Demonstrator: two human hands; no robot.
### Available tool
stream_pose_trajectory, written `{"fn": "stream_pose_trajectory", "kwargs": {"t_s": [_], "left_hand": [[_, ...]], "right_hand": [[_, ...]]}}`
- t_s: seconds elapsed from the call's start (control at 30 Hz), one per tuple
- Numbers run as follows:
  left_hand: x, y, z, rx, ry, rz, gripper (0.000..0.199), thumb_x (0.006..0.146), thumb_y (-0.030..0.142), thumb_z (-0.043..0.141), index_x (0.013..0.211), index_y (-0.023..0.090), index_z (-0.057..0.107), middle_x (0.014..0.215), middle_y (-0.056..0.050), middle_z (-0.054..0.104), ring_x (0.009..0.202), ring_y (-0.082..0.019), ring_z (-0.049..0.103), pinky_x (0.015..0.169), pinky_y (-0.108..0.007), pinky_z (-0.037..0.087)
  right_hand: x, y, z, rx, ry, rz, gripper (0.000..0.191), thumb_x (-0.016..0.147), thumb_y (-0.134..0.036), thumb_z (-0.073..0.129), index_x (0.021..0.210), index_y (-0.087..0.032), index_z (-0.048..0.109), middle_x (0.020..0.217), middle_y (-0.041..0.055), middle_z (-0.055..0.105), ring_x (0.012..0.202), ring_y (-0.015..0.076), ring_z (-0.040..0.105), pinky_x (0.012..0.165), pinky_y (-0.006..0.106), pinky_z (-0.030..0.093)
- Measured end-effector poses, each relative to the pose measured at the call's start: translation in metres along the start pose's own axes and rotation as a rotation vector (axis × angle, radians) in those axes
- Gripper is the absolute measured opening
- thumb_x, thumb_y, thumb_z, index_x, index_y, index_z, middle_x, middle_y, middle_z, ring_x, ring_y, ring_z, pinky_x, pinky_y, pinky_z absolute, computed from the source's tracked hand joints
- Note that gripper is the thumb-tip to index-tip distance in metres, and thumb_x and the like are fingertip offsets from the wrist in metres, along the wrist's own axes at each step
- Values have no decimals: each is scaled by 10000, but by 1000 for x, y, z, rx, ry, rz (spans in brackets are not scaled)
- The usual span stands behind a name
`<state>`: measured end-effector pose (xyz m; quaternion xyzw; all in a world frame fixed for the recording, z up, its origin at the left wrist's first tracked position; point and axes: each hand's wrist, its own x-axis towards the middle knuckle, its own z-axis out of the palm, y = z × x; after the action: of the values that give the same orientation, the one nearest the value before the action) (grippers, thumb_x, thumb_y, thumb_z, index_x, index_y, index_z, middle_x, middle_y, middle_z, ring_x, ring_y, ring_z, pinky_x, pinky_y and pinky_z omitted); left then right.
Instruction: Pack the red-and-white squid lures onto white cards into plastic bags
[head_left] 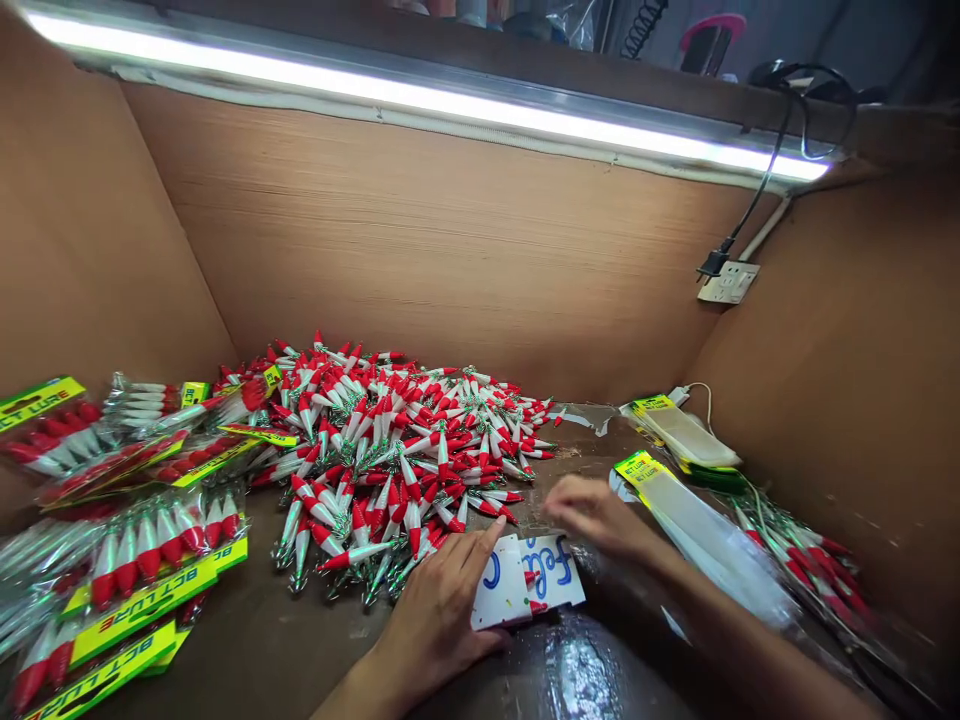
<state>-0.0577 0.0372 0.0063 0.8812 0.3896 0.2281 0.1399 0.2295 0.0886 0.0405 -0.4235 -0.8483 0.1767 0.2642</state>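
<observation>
My left hand [448, 598] grips the left side of a white board [499, 585] with blue handwriting, thumb along its near edge and fingers at the far edge. Red tips [537, 606] show in a gap across the middle of the board. Just beyond the board's right part hovers my right hand [586, 508], its fingers curled in and slightly blurred; what they hold, if anything, is hidden. Right behind both hands lies a big heap of red and white fishing lures [409, 470] with green hooks.
Packed lures with yellow labels [142, 600] pile up on the left. Clear plastic bags with yellow headers [675, 505] lie at right, near more loose lures [825, 570] and a white cord. Wooden panels [450, 250] enclose the table; a plug [714, 262] hangs by the outlet.
</observation>
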Motion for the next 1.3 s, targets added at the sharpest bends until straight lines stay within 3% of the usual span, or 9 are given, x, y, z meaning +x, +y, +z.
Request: {"fn": "stream_pose_trajectory", "kwargs": {"t_s": [0.1, 0.27, 0.43, 0.67, 0.77, 0.87, 0.97, 1.1, 1.3], "left_hand": [[0, 1, 1, -3, -12, -1, 1209, 618, 276, 921, 1585, 321, 195, 1418, -113, 557, 1225, -348, 573, 1024, -507, 495], [1, 1, -1, -22, -22, 0, 1243, 613, 283, 926, 1593, 340, 162, 1395, -101, 565, 1209, -339, 577, 1020, -503, 499], [2, 3, -6, -53, 12, 28, 1296, 596, 277, 947, 1594, 354, 123, 1424, -101, 541, 1225, -341, 561, 1039, -515, 483], [1, 5, -6, -48, -12, 54, 1298, 577, 275, 962, 1590, 340, 154, 1440, -102, 538, 1236, -337, 559, 1061, -516, 474], [2, 3, -4, -37, -7, 50, 1278, 596, 238, 941, 1594, 337, 148, 1445, -97, 535, 1246, -332, 555, 1070, -513, 469], [2, 2, -3, -24, 15, 38, 1273, 613, 212, 923, 1599, 344, 129, 1467, -94, 520, 1268, -336, 540, 1082, -517, 457], [3, 3, -5, -18, 21, 22, 1248, 640, 212, 912, 1601, 357, 128, 1456, -89, 528, 1255, -336, 545, 1057, -513, 475], [5, 6, -9, -25, 38, 17, 1180, 693, 231, 882, 1599, 358, 137, 1422, -93, 548, 1232, -339, 562, 1020, -513, 497], [6, 7, -7, -16, 25, -16, 1219, 669, 234, 903, 1597, 360, 123, 1414, -95, 552, 1243, -330, 561, 1031, -497, 490]], "right_hand": [[42, 39, -19, -311, 96, 217, 254, 992, -204, 491, 1101, -185, 719, 1097, 91, 740, 1006, 213, 664, 875, 309, 484], [96, 74, -16, -395, -34, 195, 314, 842, -86, 594, 1104, -210, 714, 1121, 79, 735, 1077, 230, 638, 880, 276, 446], [106, 79, -8, -401, -107, 176, 174, 803, -118, 644, 930, -207, 723, 1035, 79, 736, 1053, 237, 625, 845, 261, 423], [82, 89, -51, -251, 107, 278, 85, 757, -167, 633, 838, -181, 656, 937, 98, 704, 929, 243, 617, 812, 305, 440], [55, 85, -69, -96, 233, 289, 195, 848, -304, 573, 990, -185, 633, 951, 79, 694, 864, 212, 632, 776, 306, 485], [22, 72, -64, 106, 333, 259, 363, 919, -447, 520, 1188, -208, 566, 1007, 65, 695, 837, 187, 661, 753, 302, 528], [-8, 54, -45, 481, 419, 235, 341, 857, -462, 686, 1097, -227, 626, 973, 53, 718, 820, 182, 680, 751, 302, 542], [-31, 28, -27, 658, 365, 267, 283, 776, -392, 826, 959, -210, 711, 954, 59, 756, 837, 196, 699, 761, 307, 543], [-40, -12, -10, 216, 140, 70, 150, 900, -352, 734, 989, -237, 769, 939, 52, 752, 880, 203, 659, 788, 324, 497]]}}
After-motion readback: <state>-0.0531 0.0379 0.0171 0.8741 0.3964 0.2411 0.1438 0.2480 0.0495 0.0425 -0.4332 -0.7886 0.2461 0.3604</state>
